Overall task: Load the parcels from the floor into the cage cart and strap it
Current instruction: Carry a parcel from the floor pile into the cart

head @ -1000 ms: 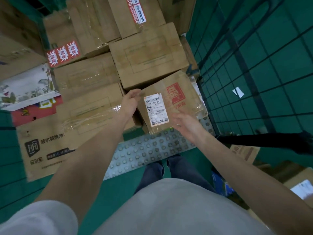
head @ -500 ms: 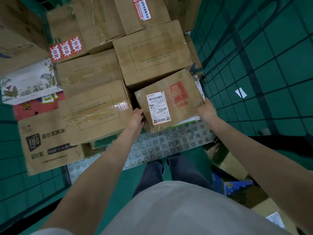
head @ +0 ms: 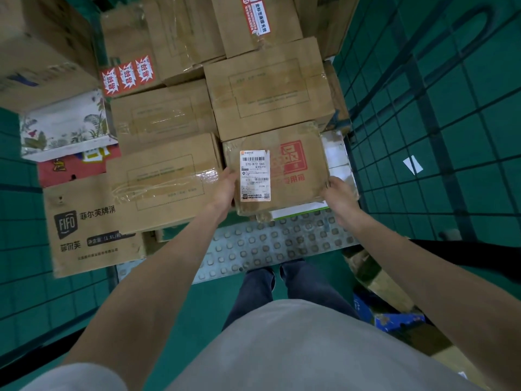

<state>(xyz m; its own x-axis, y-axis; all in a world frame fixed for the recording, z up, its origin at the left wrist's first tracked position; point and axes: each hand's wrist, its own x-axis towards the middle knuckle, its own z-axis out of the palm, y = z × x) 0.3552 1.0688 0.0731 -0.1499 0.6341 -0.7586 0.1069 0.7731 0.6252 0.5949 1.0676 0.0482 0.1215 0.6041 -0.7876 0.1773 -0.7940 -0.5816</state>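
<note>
The parcel, a flat brown carton with a white shipping label and a red printed stamp, lies at the front right of the stack inside the cage cart, close to the mesh side wall. It rests on a white, green-edged box that juts out beneath it, butts against the larger carton behind, and sits just beside the taped carton on its left. That slot looks chosen because it fills the last gap in the front row, keeping the load tight for strapping.

The left hand grips the parcel's near left edge, fingers curled along the side. The right hand holds the near right corner, fingers wrapped on the edge. Holding it from both sides likely lets the person square it against its neighbours.

The parcel lies label side up. Its long axis appears to run across the cart, left wall to right wall, with the label text reading upright toward the person. Its near edge overhangs the studded cart floor. More cartons wait on the floor at lower right.
</note>
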